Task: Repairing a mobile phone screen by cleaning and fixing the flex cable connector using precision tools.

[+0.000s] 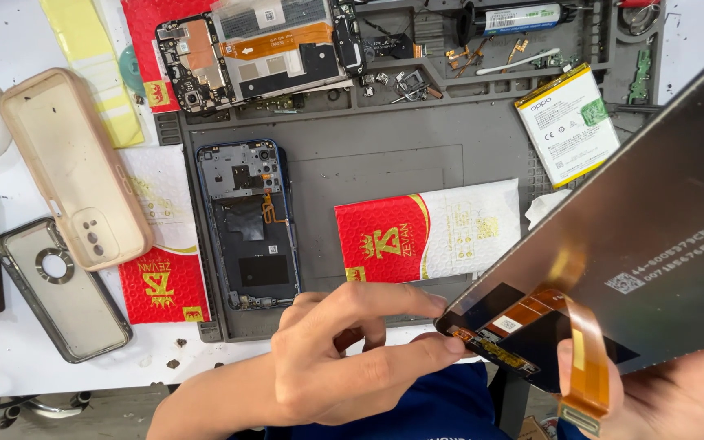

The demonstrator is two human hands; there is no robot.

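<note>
L hand (344, 358) pinches the lower corner of a phone display panel (653, 244) btwn thumb and forefinger, fingertips (450, 344) clamped on the dark edge strip right where the flex connectors sit. R hand (678, 399) grips the same panel from below at the bottom-right of the frame, thumb up against its back near the orange flex cable (587, 358), which loops down off the panel. Panel is held up in the air, tilted, back side twd the camera, above the near edge of the worktop (10, 342) and to the right of the L hand. On the grey repair mat (368, 163) behind: an opened phone frame (248, 224) w/ blue rim lying flat, just beyond the L hand; a red-and-white padded pouch (425, 232) beside it, mid-mat; a white battery (568, 124) further back on the right; a second stripped phone (262, 53) at the mat's far edge. Off the mat, left: a beige phone case (71, 163) overlapping a clear grey case (63, 289).
</note>
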